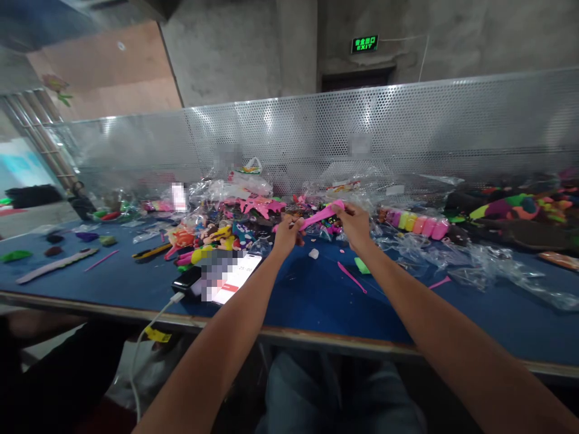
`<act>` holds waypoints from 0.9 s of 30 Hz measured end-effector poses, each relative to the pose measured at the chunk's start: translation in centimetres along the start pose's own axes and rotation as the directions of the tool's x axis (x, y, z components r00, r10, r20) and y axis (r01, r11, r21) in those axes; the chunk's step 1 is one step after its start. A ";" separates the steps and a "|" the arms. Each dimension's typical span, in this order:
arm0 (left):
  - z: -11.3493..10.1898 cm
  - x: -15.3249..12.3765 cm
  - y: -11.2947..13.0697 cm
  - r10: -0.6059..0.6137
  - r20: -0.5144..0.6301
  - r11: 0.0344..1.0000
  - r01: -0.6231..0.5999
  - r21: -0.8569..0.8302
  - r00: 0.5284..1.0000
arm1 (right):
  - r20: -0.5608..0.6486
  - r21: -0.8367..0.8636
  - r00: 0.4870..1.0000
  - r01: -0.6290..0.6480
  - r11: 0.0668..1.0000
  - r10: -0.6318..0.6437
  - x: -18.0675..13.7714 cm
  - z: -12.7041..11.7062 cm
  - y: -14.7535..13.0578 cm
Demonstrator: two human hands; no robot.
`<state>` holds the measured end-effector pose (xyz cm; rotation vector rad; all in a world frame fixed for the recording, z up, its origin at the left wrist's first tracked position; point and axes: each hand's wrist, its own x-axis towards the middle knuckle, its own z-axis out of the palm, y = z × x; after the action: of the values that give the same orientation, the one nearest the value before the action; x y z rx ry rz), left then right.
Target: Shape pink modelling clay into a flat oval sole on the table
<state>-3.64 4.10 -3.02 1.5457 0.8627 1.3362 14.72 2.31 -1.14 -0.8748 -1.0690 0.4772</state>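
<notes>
Both my arms reach out over a blue table point(312, 301). My left hand point(286, 234) and my right hand point(354, 223) are closed on the two ends of a long pink strip of modelling clay point(322, 215), held a little above the table. The strip slopes up from left to right between the hands. Behind it lies a heap of colourful clay figures point(217, 235) and pink clay shapes point(260, 206). On the table under my hands lie a small white lump point(313, 254), a green clay piece point(361, 265) and a thin pink stick point(351, 278).
A phone point(226, 277) with a charging cable point(149, 331) lies near the front edge at left. A row of pastel clay blocks point(414, 223) in clear wrap sits at right, beside crumpled plastic bags point(488, 265). Clay bits and tools lie at far left point(56, 265). A perforated metal screen point(362, 132) backs the table.
</notes>
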 end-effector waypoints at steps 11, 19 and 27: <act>1.1 -1.1 0.5 -0.082 0.355 0.977 0.146 -0.158 0.931 | 0.484 -0.167 0.859 -0.096 0.981 0.167 -3.0 1.9 0.3; 0.9 -0.9 0.5 -0.022 0.366 1.000 0.014 0.024 0.930 | 0.499 -0.080 0.829 -0.246 0.966 0.253 -1.9 0.9 -0.2; 0.7 -0.3 -0.1 0.075 0.188 0.995 -0.086 0.048 0.979 | 0.151 -0.008 0.985 -0.081 0.997 0.081 -0.4 0.9 0.1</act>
<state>-3.02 3.78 -3.20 1.7349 0.7325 1.2102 13.73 2.43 -1.22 -0.8973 -1.1758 0.6190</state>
